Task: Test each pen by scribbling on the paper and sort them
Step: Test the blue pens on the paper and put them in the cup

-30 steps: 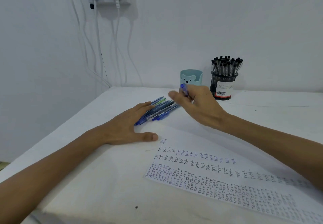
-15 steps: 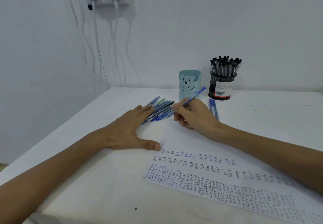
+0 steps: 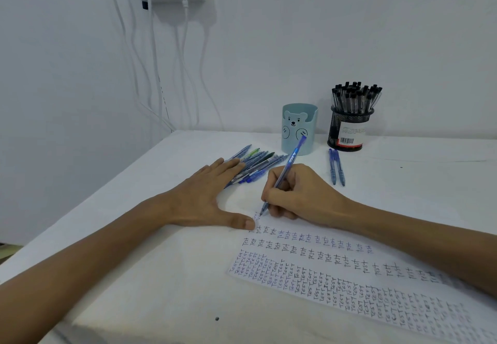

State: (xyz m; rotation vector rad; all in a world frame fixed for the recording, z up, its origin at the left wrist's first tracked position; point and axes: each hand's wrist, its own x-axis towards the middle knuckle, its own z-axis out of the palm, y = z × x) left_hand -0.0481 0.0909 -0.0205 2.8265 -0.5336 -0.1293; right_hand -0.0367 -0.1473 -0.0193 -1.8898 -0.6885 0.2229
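The blue pen (image 3: 289,166) has a see-through blue barrel with pale lettering and a solid blue top. The right hand (image 3: 301,196) pinches it low between thumb and curled fingers. Its tip touches the paper (image 3: 309,271) just beyond the left thumb, at the start of a fresh line above the rows of written "test" words.

The left hand (image 3: 207,196) lies flat with fingers straight and thumb spread. Its fingertips rest on a pile of pens (image 3: 258,161), mostly blue with one green; they overlap too much for a sure count. Two blue pens (image 3: 336,167) lie side by side just beyond the right wrist. Farther out stand one bear cup (image 3: 299,128) and one mesh holder (image 3: 348,131) packed with black-capped pens (image 3: 355,99).

A second ago the right hand was raised over the pile with the pen; it has since come down to the paper. The left hand has stayed put.
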